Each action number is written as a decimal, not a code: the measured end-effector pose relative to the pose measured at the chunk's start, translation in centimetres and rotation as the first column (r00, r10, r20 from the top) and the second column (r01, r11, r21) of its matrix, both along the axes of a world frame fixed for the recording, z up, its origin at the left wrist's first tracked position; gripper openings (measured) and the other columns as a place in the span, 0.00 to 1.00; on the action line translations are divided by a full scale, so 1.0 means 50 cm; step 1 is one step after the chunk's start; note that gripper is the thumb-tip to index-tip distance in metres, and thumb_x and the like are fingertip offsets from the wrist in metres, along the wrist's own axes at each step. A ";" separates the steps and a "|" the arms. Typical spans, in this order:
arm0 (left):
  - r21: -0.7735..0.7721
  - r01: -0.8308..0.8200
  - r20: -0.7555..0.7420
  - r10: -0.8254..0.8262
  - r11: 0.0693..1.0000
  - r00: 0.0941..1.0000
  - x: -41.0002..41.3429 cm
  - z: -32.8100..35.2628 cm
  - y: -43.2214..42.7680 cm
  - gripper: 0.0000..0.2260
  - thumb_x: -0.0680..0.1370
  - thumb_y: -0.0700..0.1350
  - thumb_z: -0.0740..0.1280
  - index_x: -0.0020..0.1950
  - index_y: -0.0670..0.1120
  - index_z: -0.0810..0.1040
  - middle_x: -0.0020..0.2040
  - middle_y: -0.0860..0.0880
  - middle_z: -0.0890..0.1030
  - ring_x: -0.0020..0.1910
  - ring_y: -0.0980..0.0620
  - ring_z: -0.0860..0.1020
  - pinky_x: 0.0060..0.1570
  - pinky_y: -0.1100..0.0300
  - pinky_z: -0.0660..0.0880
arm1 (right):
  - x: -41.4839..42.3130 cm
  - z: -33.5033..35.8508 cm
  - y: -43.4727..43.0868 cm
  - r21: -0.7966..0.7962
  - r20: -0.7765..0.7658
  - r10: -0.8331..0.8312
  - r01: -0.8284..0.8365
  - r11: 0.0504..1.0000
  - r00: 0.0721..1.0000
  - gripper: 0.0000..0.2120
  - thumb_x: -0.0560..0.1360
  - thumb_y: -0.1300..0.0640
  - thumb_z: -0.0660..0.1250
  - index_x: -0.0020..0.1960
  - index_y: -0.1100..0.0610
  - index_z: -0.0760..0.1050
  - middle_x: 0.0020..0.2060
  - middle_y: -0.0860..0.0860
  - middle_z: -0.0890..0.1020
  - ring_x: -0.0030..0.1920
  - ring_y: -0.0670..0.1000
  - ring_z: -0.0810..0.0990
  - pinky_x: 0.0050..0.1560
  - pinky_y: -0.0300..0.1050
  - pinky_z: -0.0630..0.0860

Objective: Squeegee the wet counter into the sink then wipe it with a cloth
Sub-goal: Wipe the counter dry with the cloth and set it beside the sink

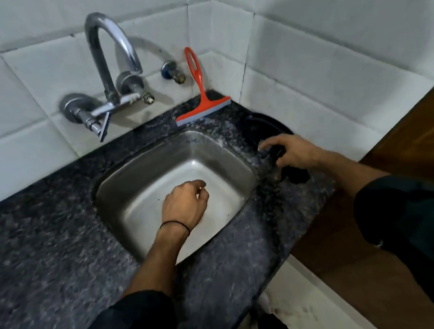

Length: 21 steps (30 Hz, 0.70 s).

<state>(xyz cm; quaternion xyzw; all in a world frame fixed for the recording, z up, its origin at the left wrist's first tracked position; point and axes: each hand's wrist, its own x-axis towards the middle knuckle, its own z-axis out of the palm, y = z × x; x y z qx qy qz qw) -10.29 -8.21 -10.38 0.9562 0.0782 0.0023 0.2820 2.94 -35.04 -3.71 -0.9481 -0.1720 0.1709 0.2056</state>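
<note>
A dark speckled stone counter [46, 265] runs from the left edge round to the right corner, backed by white tiled walls [330, 29]. Set into it is a steel sink [135, 173], its basin bare and shiny. A chrome tap [111, 54] arches out of the far wall above the sink's far left rim.

The left hand [185, 203] hangs over the middle of the sink with its fingers curled loosely inward into a soft fist, holding nothing that shows; a thin dark band circles the wrist. The right hand [293, 153] is on the counter just right of the sink, fingers bent down and closed on a dark cloth [297, 175], which lies bunched on the stone beneath and near the palm. Both forearms come out of dark sleeves.

Far of the right hand, a dark round object [266, 129] sits in the corner; what it is cannot be told.

The red squeegee [200, 96] stands at the far right of the sink, its blade resting on the counter and its looped handle leaning against the tiles.
</note>
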 end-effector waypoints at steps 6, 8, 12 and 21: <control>0.065 -0.163 0.068 0.158 0.985 0.985 0.084 0.031 -0.012 0.15 0.80 0.49 0.61 0.65 0.50 0.78 0.61 0.47 0.81 0.58 0.45 0.79 0.56 0.50 0.76 | 0.203 -0.032 -0.005 -0.179 0.330 0.116 -0.059 0.982 0.937 0.37 0.70 0.67 0.66 0.77 0.52 0.62 0.70 0.59 0.66 0.63 0.64 0.73 0.62 0.52 0.73; 0.112 -0.236 0.074 0.228 0.965 0.971 0.106 0.033 -0.017 0.17 0.80 0.48 0.62 0.67 0.48 0.76 0.64 0.46 0.79 0.61 0.44 0.77 0.59 0.48 0.75 | 0.239 -0.083 -0.005 -0.263 0.402 0.169 -0.064 0.963 0.900 0.37 0.72 0.61 0.68 0.77 0.53 0.58 0.72 0.60 0.63 0.68 0.66 0.67 0.67 0.56 0.69; 0.166 -0.368 0.092 0.357 0.915 0.929 0.127 0.035 -0.036 0.20 0.78 0.47 0.63 0.70 0.47 0.73 0.69 0.44 0.75 0.66 0.42 0.74 0.62 0.44 0.73 | 0.266 -0.184 -0.029 -0.258 0.077 0.171 -0.146 0.955 0.982 0.35 0.77 0.33 0.55 0.79 0.45 0.51 0.79 0.56 0.49 0.77 0.64 0.47 0.74 0.61 0.50; 0.246 -0.511 0.157 0.487 0.823 0.859 0.118 0.057 -0.093 0.24 0.78 0.48 0.64 0.73 0.47 0.69 0.73 0.45 0.71 0.71 0.44 0.69 0.68 0.43 0.68 | 0.280 -0.182 -0.052 -0.169 -0.031 0.218 -0.220 0.961 0.975 0.37 0.73 0.25 0.46 0.78 0.39 0.52 0.80 0.50 0.48 0.78 0.61 0.43 0.75 0.62 0.44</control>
